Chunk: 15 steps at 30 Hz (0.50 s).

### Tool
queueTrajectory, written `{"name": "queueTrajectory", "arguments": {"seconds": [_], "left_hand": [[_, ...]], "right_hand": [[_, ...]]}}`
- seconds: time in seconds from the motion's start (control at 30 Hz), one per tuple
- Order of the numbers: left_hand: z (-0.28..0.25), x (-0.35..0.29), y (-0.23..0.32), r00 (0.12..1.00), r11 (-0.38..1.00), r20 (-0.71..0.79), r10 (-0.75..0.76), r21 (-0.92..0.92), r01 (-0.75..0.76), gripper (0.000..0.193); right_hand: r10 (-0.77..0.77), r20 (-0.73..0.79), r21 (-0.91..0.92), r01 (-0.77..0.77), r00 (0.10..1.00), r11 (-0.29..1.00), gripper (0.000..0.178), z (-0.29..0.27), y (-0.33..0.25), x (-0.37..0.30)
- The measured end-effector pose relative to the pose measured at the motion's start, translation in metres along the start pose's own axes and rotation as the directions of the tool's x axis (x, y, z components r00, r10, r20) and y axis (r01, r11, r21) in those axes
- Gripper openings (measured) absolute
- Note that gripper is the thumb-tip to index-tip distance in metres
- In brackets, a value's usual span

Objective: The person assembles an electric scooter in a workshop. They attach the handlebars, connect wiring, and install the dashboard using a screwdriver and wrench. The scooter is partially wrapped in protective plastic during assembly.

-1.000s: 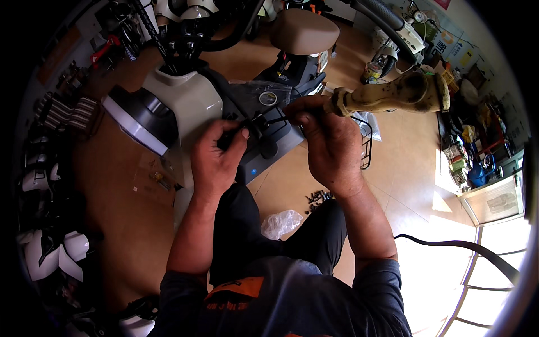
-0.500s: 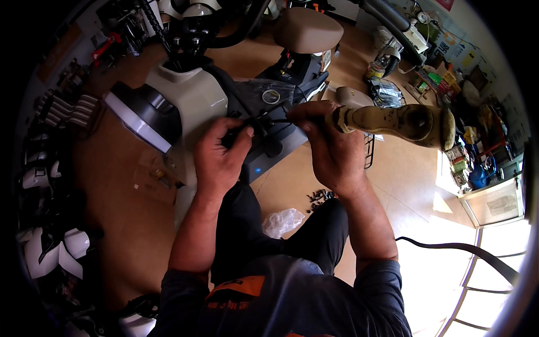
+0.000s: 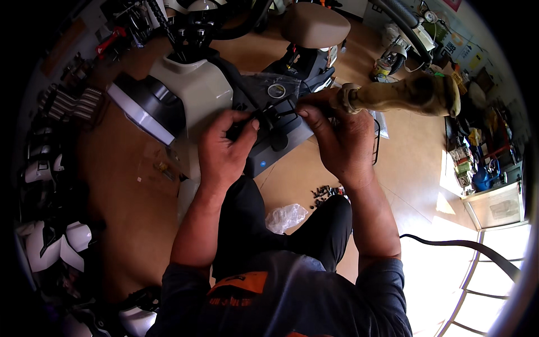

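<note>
In front of me stands a cream and black scooter (image 3: 196, 90), and both my hands are over its dark footboard. My left hand (image 3: 223, 147) is closed, with thumb and forefinger pinching a thin black cable-like piece (image 3: 263, 119). To its right, my right hand (image 3: 345, 143) is closed, its thumb and fingertips at the right end of a narrow black loop (image 3: 285, 105). A worn yellowish handle (image 3: 404, 95), looking like a screwdriver's, sticks out rightward from that hand; its shank is hidden. Exactly how the black pieces join is too dark to tell.
A brown seat (image 3: 314, 25) rises beyond the footboard. On the floor by my knees lie a clear plastic bag (image 3: 285, 218) and a heap of small dark screws or bolts (image 3: 325, 194). White body panels (image 3: 56, 244) stand at left, and cluttered shelving (image 3: 477, 146) at right.
My right hand and the yellowish handle have risen slightly. The black loop between my hands shows more openly now. The whole view has shifted a little.
</note>
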<state>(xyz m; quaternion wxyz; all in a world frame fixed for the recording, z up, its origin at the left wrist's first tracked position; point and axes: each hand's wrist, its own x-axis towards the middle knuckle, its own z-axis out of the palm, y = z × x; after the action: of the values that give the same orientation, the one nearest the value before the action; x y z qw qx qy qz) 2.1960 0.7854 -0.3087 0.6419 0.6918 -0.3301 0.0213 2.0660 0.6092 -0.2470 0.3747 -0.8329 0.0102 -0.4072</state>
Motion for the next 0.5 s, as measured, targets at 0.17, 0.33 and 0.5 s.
{"name": "queueTrajectory", "arguments": {"seconds": [0.17, 0.33, 0.5], "left_hand": [[0.001, 0.0, 0.001, 1.0, 1.0, -0.012, -0.021, -0.014, 0.021, 0.017], [0.001, 0.0, 0.001, 1.0, 0.999, -0.018, -0.023, 0.031, 0.024, 0.017], [0.001, 0.0, 0.004, 0.999, 0.999, -0.033, -0.014, 0.037, 0.015, 0.016]], "right_hand": [[-0.01, -0.019, 0.004, 0.01, 1.0, 1.0, 0.015, 0.015, 0.002, 0.002], [-0.056, 0.018, 0.254, 0.05, 0.998, 0.966, 0.019, 0.021, 0.004, -0.004], [0.159, 0.129, 0.063, -0.168, 0.979, 0.984, 0.02, 0.012, 0.005, 0.005]]}}
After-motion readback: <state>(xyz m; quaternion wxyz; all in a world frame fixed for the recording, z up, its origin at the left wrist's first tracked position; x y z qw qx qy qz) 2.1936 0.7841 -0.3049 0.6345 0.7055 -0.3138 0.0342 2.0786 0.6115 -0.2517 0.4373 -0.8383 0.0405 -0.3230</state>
